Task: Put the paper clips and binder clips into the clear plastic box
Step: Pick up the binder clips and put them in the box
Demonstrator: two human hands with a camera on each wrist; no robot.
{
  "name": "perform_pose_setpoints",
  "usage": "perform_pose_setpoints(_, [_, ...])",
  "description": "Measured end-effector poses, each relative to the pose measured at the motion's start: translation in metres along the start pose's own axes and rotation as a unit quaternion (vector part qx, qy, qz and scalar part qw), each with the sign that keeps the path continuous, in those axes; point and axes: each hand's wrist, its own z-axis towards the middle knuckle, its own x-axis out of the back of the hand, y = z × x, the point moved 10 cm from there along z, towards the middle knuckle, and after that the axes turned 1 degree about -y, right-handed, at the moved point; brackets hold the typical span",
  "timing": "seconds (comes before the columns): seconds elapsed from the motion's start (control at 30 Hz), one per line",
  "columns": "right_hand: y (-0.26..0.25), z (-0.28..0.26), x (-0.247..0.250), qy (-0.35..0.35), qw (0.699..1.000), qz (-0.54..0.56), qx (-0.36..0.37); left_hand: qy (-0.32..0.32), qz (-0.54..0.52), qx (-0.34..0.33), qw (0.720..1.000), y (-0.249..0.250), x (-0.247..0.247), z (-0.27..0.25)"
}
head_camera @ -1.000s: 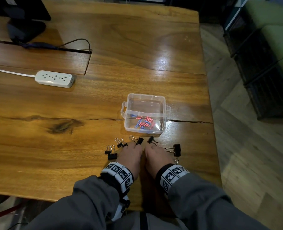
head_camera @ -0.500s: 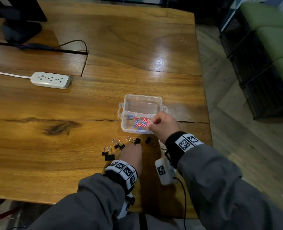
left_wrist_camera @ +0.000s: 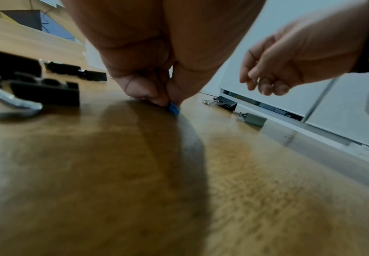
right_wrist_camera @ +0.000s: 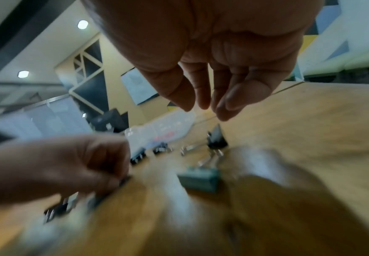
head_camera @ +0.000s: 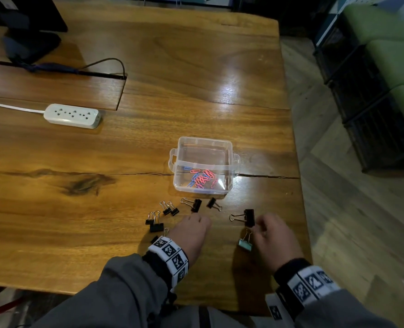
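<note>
Head view showed the clear plastic box (head_camera: 204,165) holding red and blue paper clips (head_camera: 202,178), while the left hand (head_camera: 191,233) pinched a blue paper clip (left_wrist_camera: 174,108) against the table (head_camera: 78,209) and the right hand (head_camera: 275,240), fingers relaxed and holding nothing, hovered beside a black binder clip (head_camera: 248,217).

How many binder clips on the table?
9: six black clips before the box, one half-hidden at the left wrist, a large black clip and teal clip by the right hand. More may be hidden.
</note>
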Motion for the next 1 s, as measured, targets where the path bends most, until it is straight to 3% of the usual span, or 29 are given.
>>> perform_pose_setpoints(0.13, [0.007, -0.017, -0.027, -0.045, 0.998, -0.054, -0.007, 0.026, -0.002, -0.038, 0.999, 0.003, 0.000, -0.003])
perform_pose_setpoints(0.23, [0.004, -0.021, -0.036, -0.056, 0.995, -0.077, 0.002, 0.050, -0.071, 0.018, 0.996, -0.013, 0.007, -0.005])
perform_pose_setpoints(0.37, [0.001, -0.018, -0.038, -0.047, 0.995, -0.082, 0.010, 0.138, -0.187, 0.101, 0.967, -0.045, 0.038, -0.014])
perform_pose_setpoints(0.47, [0.001, -0.016, -0.039, -0.047, 0.996, -0.080, 0.008, 0.091, -0.235, 0.154, 0.955, -0.057, 0.027, -0.019])
perform_pose_setpoints(0.57, [0.000, -0.018, -0.044, -0.057, 0.995, -0.080, 0.008, 0.046, -0.212, 0.177, 0.960, -0.055, 0.013, -0.023])
perform_pose_setpoints(1.0, [-0.015, -0.015, -0.064, -0.081, 0.986, -0.141, 0.047, -0.017, -0.057, 0.126, 0.990, -0.031, -0.024, -0.005])
